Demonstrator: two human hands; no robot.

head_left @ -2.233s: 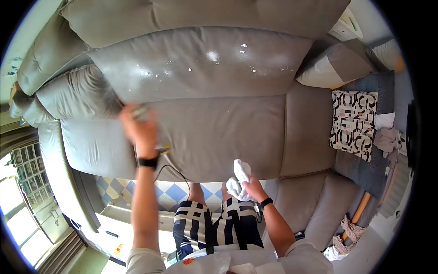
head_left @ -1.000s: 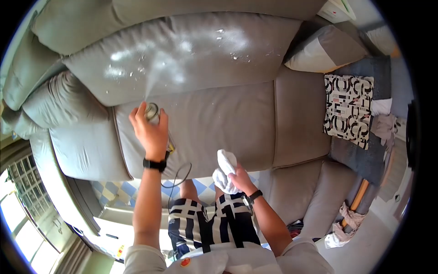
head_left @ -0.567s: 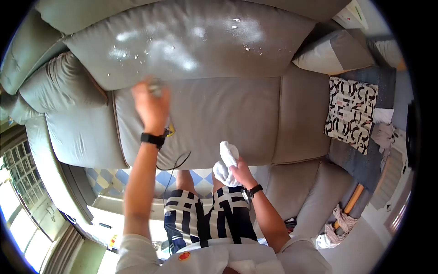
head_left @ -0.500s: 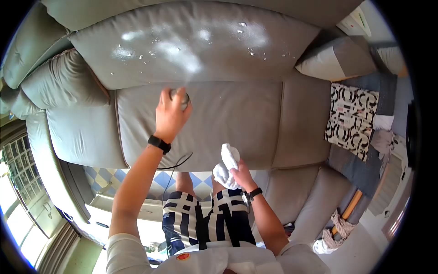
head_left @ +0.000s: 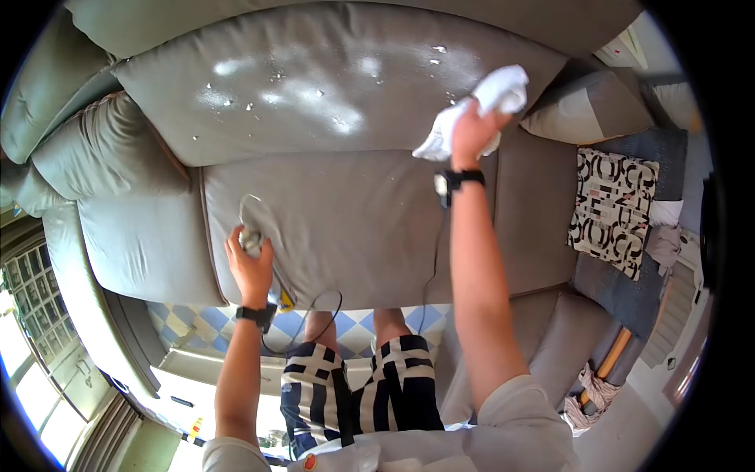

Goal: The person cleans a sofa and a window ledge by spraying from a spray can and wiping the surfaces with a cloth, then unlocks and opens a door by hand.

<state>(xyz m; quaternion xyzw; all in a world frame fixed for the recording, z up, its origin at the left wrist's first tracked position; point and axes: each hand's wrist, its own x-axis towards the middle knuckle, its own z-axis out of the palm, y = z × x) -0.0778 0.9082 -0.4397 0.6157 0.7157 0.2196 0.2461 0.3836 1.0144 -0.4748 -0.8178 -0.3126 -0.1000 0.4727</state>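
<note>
My left hand point(head_left: 250, 271) is wrapped round a spray can point(head_left: 251, 240), low over the front of the grey sofa seat point(head_left: 354, 228). Its top shows between thumb and fingers; a yellow and blue part shows below the hand. Bunched in my right hand point(head_left: 474, 134) is a white cloth point(head_left: 503, 90), held against the right end of the sofa backrest point(head_left: 346, 47). White foam patches point(head_left: 303, 93) and small flecks are spread across that backrest. The cloth hides the part of the backrest beneath it.
Grey cushions flank the seat, one at the left point(head_left: 118, 149) and a two-tone one at the right point(head_left: 586, 106). A black-and-white patterned pillow point(head_left: 613, 204) lies farther right. Dark cables point(head_left: 326, 295) hang near my knees, over a blue-and-white tiled floor point(head_left: 362, 322).
My left hand has drawn back from the backrest with the spray can, down and left. My right hand has carried the white cloth up from near my lap to the backrest's right end.
</note>
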